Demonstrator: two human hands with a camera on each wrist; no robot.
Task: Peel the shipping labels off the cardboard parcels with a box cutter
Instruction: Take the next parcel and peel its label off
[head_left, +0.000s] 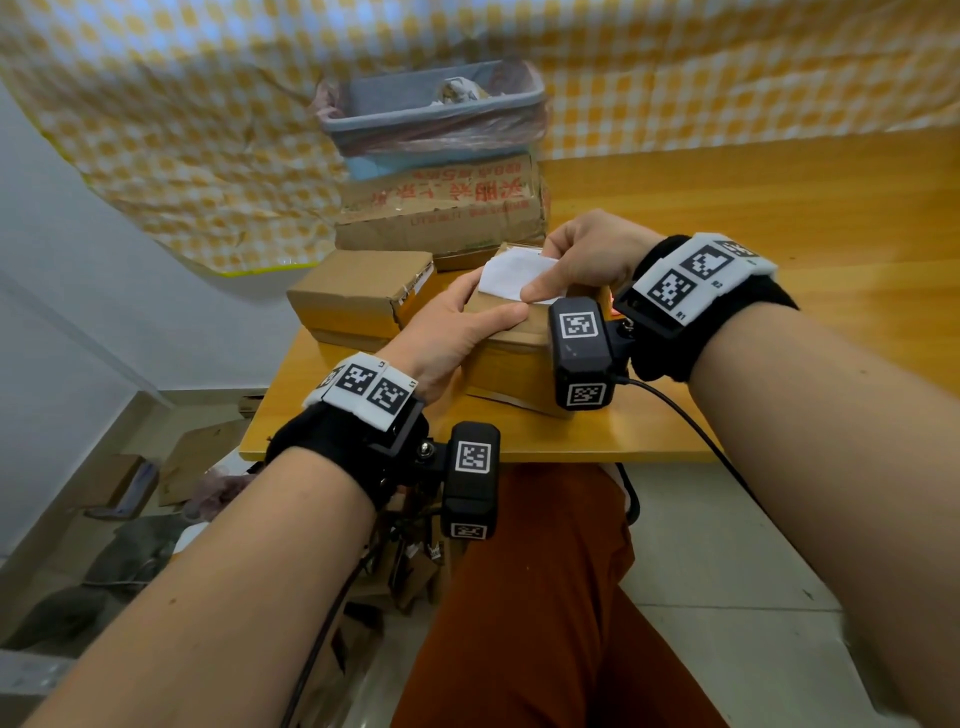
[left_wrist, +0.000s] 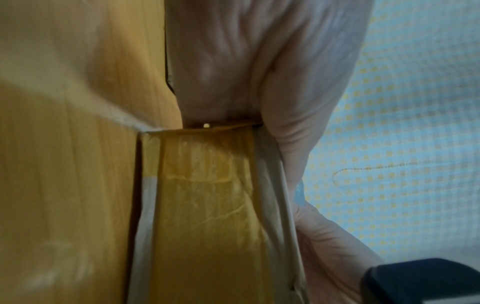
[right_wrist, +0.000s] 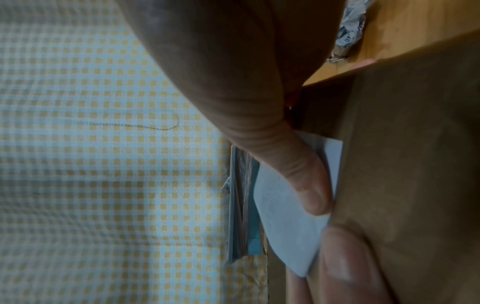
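1. Your left hand (head_left: 457, 332) gripped the near parcel (head_left: 511, 358) from its left side, thumb laid along the top edge and fingers curled over the far side.
2. Your right hand (head_left: 582, 257) pinched the white label (head_left: 514, 275), thumb (right_wrist: 309, 191) on its blank upturned face, with the other fingers behind it.
3. The label stood lifted off the parcel's top, its lower edge still meeting the cardboard near your thumbs.
4. That parcel sat at the table's (head_left: 779, 208) near left corner, its side banded in yellow tape (left_wrist: 207, 205).
5. A second parcel (head_left: 358, 296) lay just left of it; a larger printed box (head_left: 441, 213) stood behind both.
6. A lined blue bin (head_left: 431, 109) with crumpled scraps rested on that box.
7. No cutter showed in any view.
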